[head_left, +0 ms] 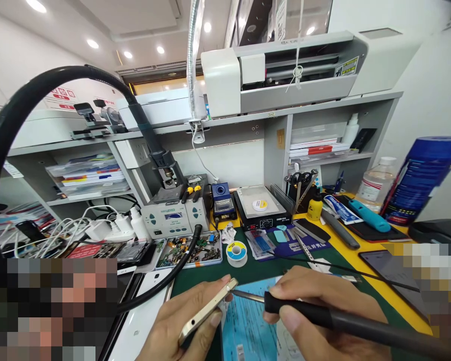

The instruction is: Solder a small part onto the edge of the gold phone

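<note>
My left hand (188,321) grips a thin gold-edged phone (206,310), held tilted and edge-on above the bench. A small round hole shows on its near end. In my right hand (319,301) is a soldering iron (311,312) with a black handle, the fingers wrapped round its front part. Its metal tip points left and meets the phone's upper corner; contact or a tiny gap, I cannot tell. Below both hands lies a light blue mat (248,321) on the green work surface. A white phone (145,313) lies left of my left hand.
A thick black hose (180,263) arches across the left. Behind stand a solder spool (236,253), a parts tray (191,265), a rework station (173,218) and a hot plate (263,220). A black cable (342,271) crosses the right side near a dark phone (391,276).
</note>
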`<act>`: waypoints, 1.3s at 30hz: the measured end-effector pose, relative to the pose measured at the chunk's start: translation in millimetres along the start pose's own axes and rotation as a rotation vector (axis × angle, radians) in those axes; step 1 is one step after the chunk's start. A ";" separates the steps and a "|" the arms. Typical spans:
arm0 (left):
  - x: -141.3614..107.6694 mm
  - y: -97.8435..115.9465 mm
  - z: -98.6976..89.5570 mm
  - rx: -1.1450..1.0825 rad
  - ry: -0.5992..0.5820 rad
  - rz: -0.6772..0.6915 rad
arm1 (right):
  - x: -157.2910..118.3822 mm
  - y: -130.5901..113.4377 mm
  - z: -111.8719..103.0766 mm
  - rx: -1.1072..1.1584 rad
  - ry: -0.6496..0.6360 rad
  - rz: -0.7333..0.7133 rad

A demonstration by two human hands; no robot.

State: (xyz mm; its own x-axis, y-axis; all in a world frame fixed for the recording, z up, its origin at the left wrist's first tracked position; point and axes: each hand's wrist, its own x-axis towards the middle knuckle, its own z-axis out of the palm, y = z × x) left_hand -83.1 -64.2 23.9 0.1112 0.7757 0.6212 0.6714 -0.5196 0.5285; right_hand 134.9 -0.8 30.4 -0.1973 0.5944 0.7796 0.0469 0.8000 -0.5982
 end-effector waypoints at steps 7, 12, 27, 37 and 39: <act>7.2 -10.1 -7.7 -0.026 -0.097 0.124 | 3.6 -2.1 2.9 0.079 -0.013 -0.025; 4.8 -11.7 -9.0 -0.037 -0.151 0.115 | 3.9 -2.6 2.7 0.057 0.017 -0.016; 3.8 -11.0 -11.8 -0.035 -0.161 0.103 | -3.9 3.3 -1.4 0.087 -0.051 0.008; 8.7 -4.2 -16.8 -0.074 -0.150 0.054 | 4.7 -0.4 -2.3 0.083 -0.021 0.084; 6.1 -3.5 -21.2 -0.043 -0.166 0.055 | 1.9 1.5 -3.7 0.002 -0.019 0.049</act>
State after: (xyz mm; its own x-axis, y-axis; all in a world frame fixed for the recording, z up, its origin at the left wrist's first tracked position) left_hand -100.3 -65.3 38.1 0.2685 0.7924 0.5477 0.6295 -0.5747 0.5230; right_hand 138.2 1.8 31.7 -0.2132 0.6316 0.7454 0.0548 0.7695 -0.6363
